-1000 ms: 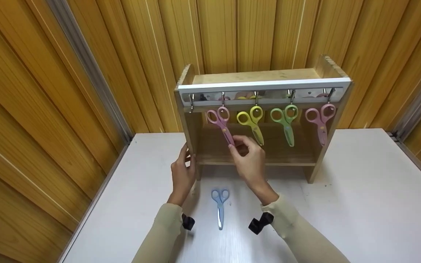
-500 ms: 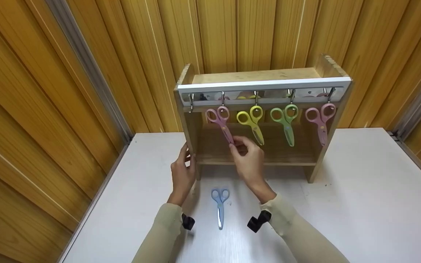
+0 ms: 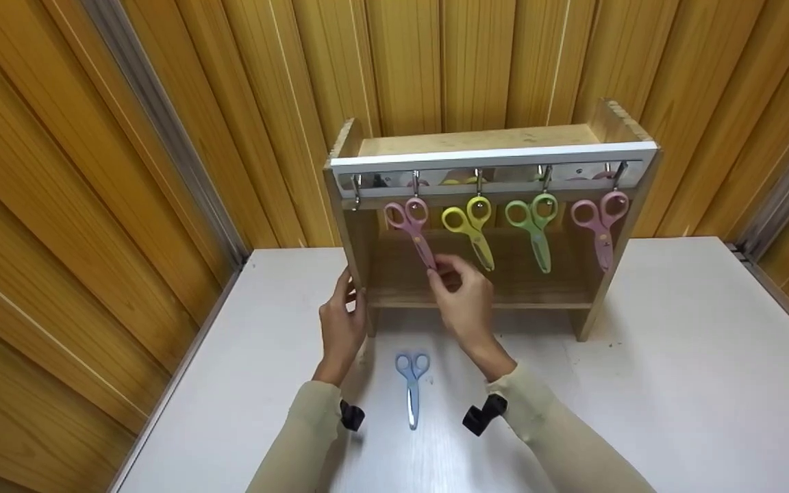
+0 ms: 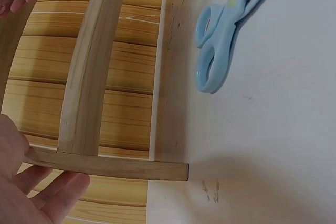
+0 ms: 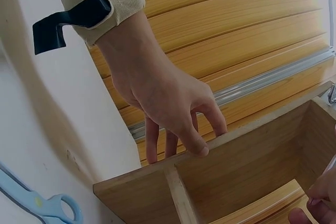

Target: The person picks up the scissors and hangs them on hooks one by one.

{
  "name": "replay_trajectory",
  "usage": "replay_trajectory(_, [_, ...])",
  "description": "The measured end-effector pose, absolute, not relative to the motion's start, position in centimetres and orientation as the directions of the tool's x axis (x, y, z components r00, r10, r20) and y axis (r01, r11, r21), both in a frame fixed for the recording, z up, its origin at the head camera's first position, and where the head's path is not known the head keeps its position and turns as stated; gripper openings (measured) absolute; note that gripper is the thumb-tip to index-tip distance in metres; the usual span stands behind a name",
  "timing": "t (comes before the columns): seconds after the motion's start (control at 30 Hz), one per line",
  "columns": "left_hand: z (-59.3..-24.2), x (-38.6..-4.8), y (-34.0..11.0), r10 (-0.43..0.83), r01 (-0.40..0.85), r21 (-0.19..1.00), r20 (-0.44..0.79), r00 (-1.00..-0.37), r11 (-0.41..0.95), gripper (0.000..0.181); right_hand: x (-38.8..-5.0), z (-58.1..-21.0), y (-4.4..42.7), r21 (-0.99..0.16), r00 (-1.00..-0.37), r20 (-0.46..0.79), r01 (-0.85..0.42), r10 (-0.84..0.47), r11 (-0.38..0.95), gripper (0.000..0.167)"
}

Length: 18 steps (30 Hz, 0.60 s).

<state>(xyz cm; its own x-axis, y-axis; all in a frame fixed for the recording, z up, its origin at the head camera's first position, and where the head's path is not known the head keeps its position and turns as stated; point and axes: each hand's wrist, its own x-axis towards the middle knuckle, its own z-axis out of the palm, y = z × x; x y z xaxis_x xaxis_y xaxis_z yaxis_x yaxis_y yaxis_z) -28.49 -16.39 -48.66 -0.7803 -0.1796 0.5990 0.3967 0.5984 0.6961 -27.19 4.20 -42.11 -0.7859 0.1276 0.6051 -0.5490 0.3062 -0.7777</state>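
My right hand [image 3: 468, 301] pinches the blade tip of the purple scissors [image 3: 416, 228], which hang tilted by one handle loop from the second hook. With thumb and fingers on either side of its left panel, my left hand [image 3: 342, 327] grips the small wooden shelf [image 3: 490, 140]. The right wrist view shows that left hand [image 5: 163, 95] from close by, its thumb on the panel's front edge and the other fingers on the outer side. Blue scissors [image 3: 412, 394] lie on the white table between my forearms, handles toward the shelf.
Yellow scissors [image 3: 478, 236], green scissors [image 3: 538, 233] and pink scissors [image 3: 601, 229] hang from hooks further right on the metal rail [image 3: 504, 152]. The leftmost hook [image 3: 357, 192] carries nothing. Wood-panelled walls [image 3: 477, 61] stand behind and at the sides of the table [image 3: 696, 383].
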Motion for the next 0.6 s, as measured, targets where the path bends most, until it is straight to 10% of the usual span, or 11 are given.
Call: replay_trajectory(0.6, [-48.64, -28.48, -16.38, -0.176, 0.402, 0.696, 0.601, -0.779, 0.595, 0.049, -27.19, -42.02, 4.11, -0.758, -0.784, 0.613, -0.548, 0.098, 0.353, 0.024])
